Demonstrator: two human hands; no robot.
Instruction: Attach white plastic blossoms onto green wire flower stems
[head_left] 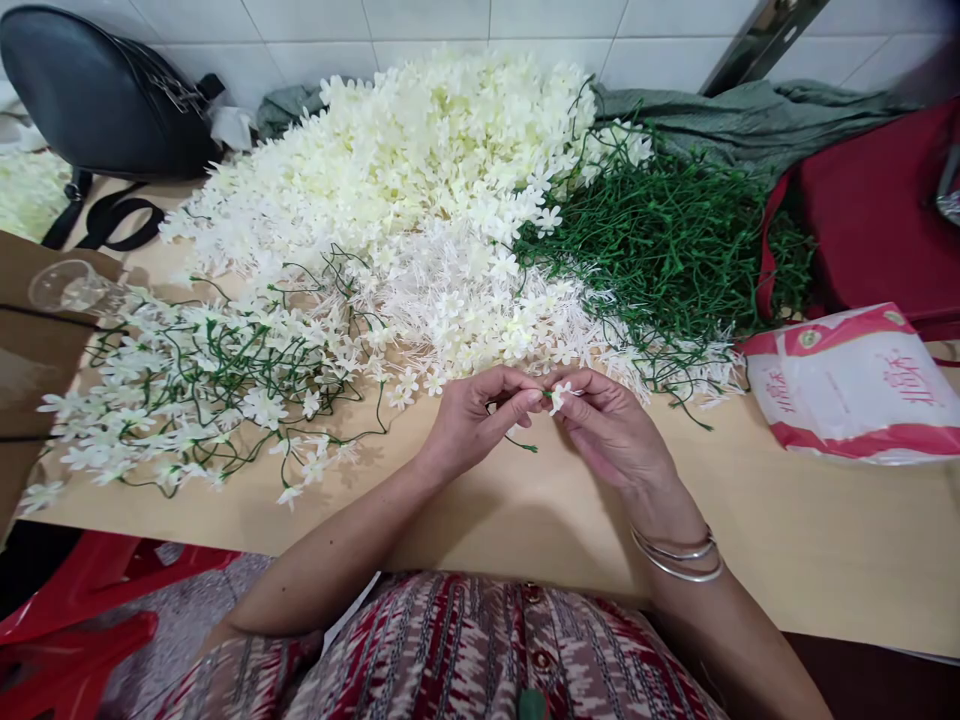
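My left hand (480,418) pinches a thin green artificial stem (525,446), its lower end hanging below the fingers. Just to the right, my right hand (611,425) has thumb and fingers closed on a small white artificial flower (559,398). The flower and the stem meet between my fingertips, above the table's near part. Beyond my hands lies a heap of loose white petals (435,150). A tangle of green stems (667,240) sits at the right, and white stamen pieces (420,280) are spread in the middle. Flowers on stems (225,380) are piled at the left.
A black bag (112,95) stands at the back left, near a clear plastic cup (75,287) and a cardboard box (41,350). On the right are a pink-and-white packet (855,385) and a red bag (877,210). Red stools (97,590) stand below the table (825,540).
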